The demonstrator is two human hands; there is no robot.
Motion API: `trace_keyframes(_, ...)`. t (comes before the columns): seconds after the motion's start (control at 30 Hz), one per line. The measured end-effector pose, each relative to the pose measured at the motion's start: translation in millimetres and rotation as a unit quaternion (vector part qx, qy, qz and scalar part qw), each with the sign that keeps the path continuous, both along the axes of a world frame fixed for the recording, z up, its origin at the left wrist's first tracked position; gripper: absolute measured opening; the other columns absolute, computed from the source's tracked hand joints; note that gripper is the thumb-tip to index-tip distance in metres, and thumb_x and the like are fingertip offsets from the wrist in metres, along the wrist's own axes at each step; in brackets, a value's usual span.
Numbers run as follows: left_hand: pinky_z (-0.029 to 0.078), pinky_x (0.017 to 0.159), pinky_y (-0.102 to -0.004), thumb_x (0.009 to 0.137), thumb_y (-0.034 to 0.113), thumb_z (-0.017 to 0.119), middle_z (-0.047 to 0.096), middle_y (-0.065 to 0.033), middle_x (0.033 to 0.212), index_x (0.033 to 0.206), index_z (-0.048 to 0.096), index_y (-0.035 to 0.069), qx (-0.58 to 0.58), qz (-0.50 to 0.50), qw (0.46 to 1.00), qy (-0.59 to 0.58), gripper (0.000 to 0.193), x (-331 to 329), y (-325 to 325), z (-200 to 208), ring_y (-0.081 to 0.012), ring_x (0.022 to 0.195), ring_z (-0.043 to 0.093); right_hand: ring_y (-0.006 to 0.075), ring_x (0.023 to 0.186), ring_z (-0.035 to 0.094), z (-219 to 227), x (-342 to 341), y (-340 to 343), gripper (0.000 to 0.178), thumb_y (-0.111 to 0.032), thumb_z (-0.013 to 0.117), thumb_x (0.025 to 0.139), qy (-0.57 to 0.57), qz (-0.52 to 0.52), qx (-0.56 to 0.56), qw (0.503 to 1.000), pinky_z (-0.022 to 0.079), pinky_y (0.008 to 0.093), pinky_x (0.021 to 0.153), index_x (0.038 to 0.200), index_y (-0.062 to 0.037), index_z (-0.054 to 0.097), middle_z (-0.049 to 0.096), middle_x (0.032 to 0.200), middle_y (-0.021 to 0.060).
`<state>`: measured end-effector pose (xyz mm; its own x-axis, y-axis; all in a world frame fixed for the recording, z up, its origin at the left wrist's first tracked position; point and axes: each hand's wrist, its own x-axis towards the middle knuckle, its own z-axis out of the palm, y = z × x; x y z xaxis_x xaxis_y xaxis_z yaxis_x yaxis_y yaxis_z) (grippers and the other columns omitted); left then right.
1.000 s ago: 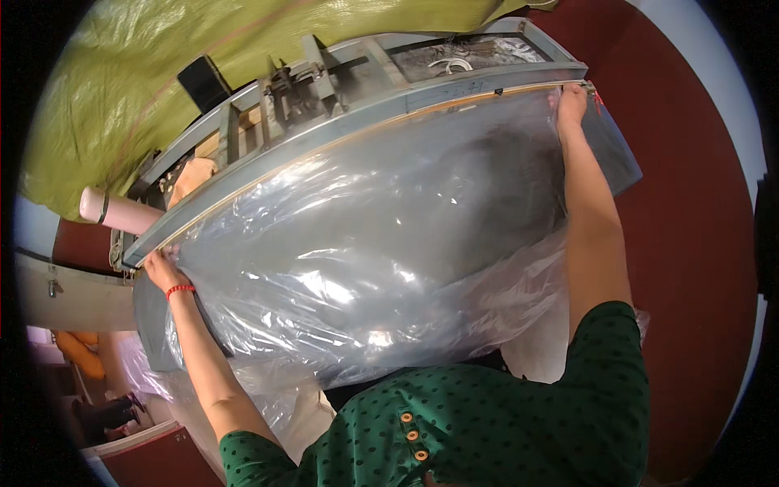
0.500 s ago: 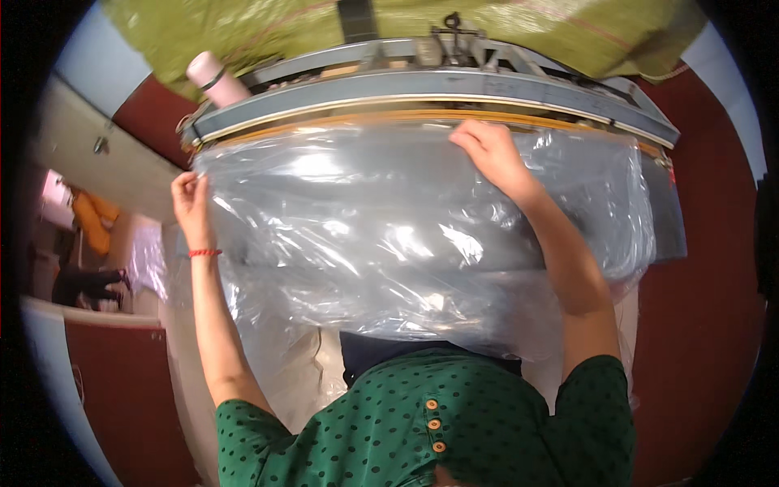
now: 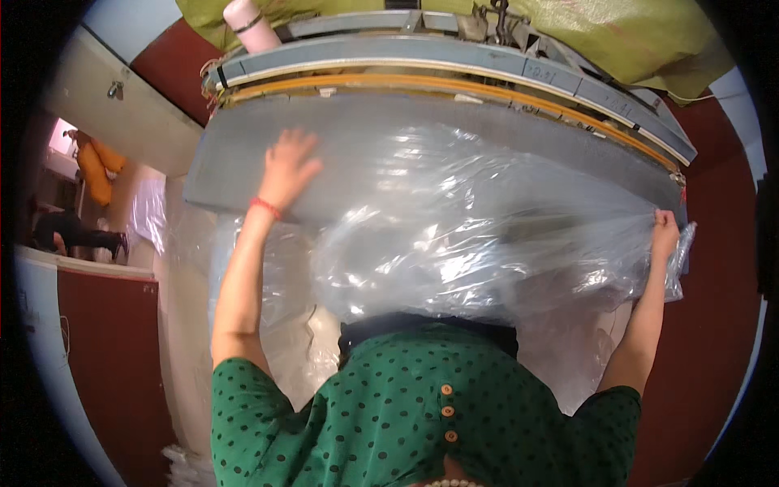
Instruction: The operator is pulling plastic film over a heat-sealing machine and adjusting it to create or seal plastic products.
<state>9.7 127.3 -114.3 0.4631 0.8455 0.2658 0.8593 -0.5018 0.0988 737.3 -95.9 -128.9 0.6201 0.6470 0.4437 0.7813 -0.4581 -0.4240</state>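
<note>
A large clear plastic sheet [image 3: 454, 219] lies spread over a grey worktable [image 3: 219, 183], crumpled and shiny toward the near edge. My left hand [image 3: 288, 166] rests flat on the sheet at the left, fingers spread, a red band on the wrist. My right hand [image 3: 665, 231] is closed on the sheet's right corner at the table's right end. A long grey and orange sealing bar [image 3: 454, 69] runs along the far side of the table, beyond the sheet.
A pink roll [image 3: 247, 20] stands at the bar's left end. Yellow-green plastic sheeting [image 3: 617, 36] hangs behind the machine. More clear plastic [image 3: 187, 268] hangs down at the table's left. A person [image 3: 69, 235] is far left. The floor [image 3: 714, 357] is red.
The view has swung left. My left hand moved from the sheet's left edge inward onto it; my right hand moved from the upper middle out to the sheet's right corner.
</note>
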Motion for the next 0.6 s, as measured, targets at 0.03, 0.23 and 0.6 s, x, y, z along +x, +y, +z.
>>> trace_keyframes(0.03, 0.028, 0.096, -0.0451, 0.081, 0.023, 0.053, 0.04, -0.013, 0.128, 0.118, 0.048, 0.011, 0.022, 0.021, 0.989, -0.146, 0.04, -3.7, 4.6, 2.6, -0.028, 0.121, 0.034, 0.0281, 0.066, 0.057, -0.3, 6.7, -5.1, 0.023, -0.029, 0.054, 0.082, -0.024, -0.031, -0.012, 0.999, 0.043, 0.0353, 0.06, 0.082, -0.0071, 0.059, 0.06, 0.074, 0.0144)
trace_keyframes(0.23, 0.044, 0.069, -0.0254, 0.079, 0.003, 0.052, 0.057, -0.0061, 0.087, 0.087, 0.057, 0.0, -0.136, -0.032, 0.914, -0.381, 0.01, -2.7, -85.8, 20.3, -0.0152, 0.075, 0.054, 0.0303, 0.069, 0.056, 4.1, 10.1, -15.9, 0.026, -0.035, 0.05, 0.084, -0.063, -0.081, -0.058, 0.993, 0.042, 0.0371, 0.061, 0.085, -0.0091, 0.057, 0.06, 0.076, 0.0123)
trace_keyframes(0.6, 0.041, 0.075, -0.0257, 0.082, 0.016, 0.055, 0.06, -0.0041, 0.09, 0.099, 0.058, 0.003, -0.469, 0.137, 0.791, -0.368, 0.022, -36.0, -169.7, -70.3, -0.0125, 0.082, 0.054, 0.0326, 0.07, 0.055, 0.3, 15.4, -11.2, 0.029, -0.037, 0.049, 0.084, -0.061, -0.098, -0.084, 0.99, 0.041, 0.0381, 0.061, 0.087, -0.0095, 0.056, 0.059, 0.076, 0.0138)
